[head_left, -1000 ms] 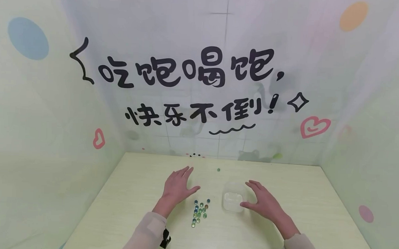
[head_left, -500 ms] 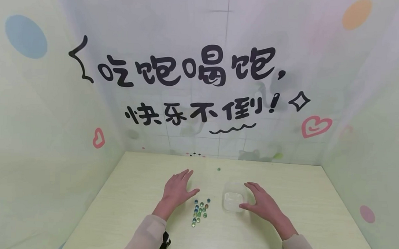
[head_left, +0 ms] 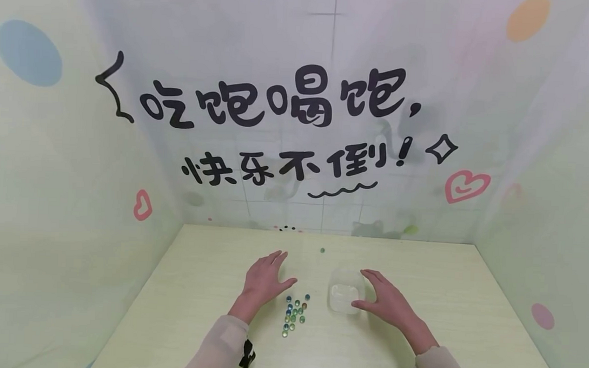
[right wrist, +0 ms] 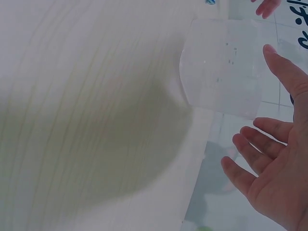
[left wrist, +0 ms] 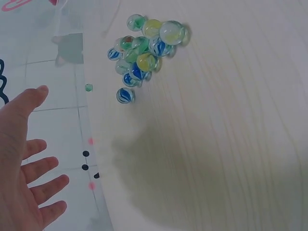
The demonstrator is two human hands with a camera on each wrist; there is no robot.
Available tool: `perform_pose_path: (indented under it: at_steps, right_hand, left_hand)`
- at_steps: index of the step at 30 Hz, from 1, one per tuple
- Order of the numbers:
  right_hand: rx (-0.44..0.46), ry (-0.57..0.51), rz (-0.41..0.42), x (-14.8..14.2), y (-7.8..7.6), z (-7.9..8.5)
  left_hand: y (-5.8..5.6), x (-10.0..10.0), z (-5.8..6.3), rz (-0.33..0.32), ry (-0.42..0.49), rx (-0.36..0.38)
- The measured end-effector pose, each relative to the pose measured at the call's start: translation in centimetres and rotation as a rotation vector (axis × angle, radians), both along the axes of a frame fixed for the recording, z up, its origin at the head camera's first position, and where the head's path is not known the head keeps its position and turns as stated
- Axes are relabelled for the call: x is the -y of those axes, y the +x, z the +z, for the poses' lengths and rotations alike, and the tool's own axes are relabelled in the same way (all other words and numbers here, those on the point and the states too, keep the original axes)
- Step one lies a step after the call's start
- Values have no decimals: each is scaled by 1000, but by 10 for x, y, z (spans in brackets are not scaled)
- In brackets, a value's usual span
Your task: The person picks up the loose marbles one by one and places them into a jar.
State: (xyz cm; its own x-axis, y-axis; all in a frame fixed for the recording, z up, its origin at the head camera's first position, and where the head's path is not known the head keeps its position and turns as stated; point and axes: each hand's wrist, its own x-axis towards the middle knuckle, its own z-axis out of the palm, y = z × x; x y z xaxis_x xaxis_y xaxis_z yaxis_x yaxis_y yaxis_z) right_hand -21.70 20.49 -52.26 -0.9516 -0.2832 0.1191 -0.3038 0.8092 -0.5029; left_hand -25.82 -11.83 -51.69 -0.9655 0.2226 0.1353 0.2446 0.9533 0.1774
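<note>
A cluster of glass marbles lies on the table between my two hands. Clear, with blue, green and yellow swirls, these marbles touch one another in the left wrist view. My left hand hovers just left of and beyond them, fingers extended, thumb out, holding nothing. A clear, square plastic container stands upright right of the marbles. Beside its right side is my right hand, fingers spread. In the right wrist view, the thumb and fingers are spread near the container's upper end; contact cannot be told.
One green marble lies apart, near the table's back edge. The pale wooden table is bounded by a printed back wall with black writing and by side walls left and right.
</note>
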Motion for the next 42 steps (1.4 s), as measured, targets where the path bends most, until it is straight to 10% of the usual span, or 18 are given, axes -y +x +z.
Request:
perform_pose_path:
  at_steps: [28, 42]
  right_hand:
    - [164, -406, 0, 4, -8, -15]
    - [220, -473, -37, 6, -8, -17]
  left_hand:
    - [-32, -25, 1, -3, 33, 45]
    - [-48, -37, 1, 13, 238, 198]
